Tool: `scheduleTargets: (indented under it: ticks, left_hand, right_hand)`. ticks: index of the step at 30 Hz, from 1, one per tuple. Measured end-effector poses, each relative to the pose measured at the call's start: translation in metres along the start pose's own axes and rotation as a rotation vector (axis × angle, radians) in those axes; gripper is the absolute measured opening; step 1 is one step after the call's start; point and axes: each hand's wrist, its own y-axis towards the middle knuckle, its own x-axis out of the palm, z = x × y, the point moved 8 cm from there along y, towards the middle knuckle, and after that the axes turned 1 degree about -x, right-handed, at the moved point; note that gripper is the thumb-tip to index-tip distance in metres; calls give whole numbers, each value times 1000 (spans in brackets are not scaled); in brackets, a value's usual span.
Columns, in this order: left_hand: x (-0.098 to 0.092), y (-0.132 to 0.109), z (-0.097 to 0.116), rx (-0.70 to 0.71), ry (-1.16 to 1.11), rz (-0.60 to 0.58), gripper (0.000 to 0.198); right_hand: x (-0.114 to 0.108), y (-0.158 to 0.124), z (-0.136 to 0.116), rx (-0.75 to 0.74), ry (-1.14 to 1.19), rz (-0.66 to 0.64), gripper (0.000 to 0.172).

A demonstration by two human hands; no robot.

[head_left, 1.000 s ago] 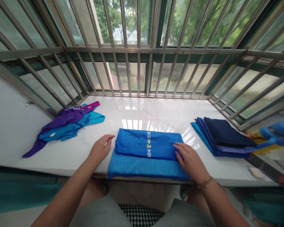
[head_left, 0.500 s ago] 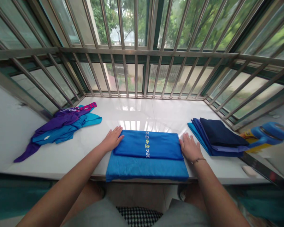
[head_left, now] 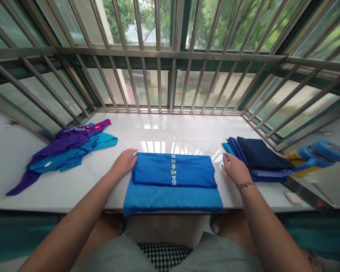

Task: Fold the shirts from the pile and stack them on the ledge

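A blue shirt [head_left: 155, 170] with white and yellow lettering lies folded into a flat band in front of me. Its lighter blue lower layer [head_left: 172, 199] reaches the front edge of the sill. My left hand [head_left: 125, 163] rests at the shirt's upper left corner, thumb against the edge, fingers loosely bent and not closed on the fabric. To the right of the shirt, apart from it, is my right hand [head_left: 237, 169], fingers loosely curled and holding nothing. Close beside that hand is a stack of folded clothes [head_left: 262, 156], dark navy on top.
Purple and blue clothes [head_left: 70, 145] lie crumpled at the left on the white sill [head_left: 164, 128]. A yellow and blue bottle [head_left: 314, 156] stands at the right, near a dark flat box [head_left: 308, 194] and a pale small block [head_left: 293, 198]. Metal bars [head_left: 170, 56] close off the back.
My right hand has come off the shirt's right edge and moved right, its fingers curling. My left hand's fingers have bent at the left corner. The view has shifted slightly.
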Motion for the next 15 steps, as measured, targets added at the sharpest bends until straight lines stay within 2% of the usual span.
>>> scheduleTargets:
  ticks: [3,7,11,15]
  left_hand:
    - [-7,-26,-4,-174,22,31,42]
    - [-4,-50,-11,-409,3,9,44]
    - [0,-49,-14,-499,-173,-23,33]
    - [7,-45,-14,-564,-562,-47,39]
  right_hand:
    - [6,-32,1,133,-15,-87,42]
    - [31,-57,-23,162,108,-222,41]
    - [34,-51,-32,193,205,-158,29]
    - [31,-44,-34,153,419,-88,34]
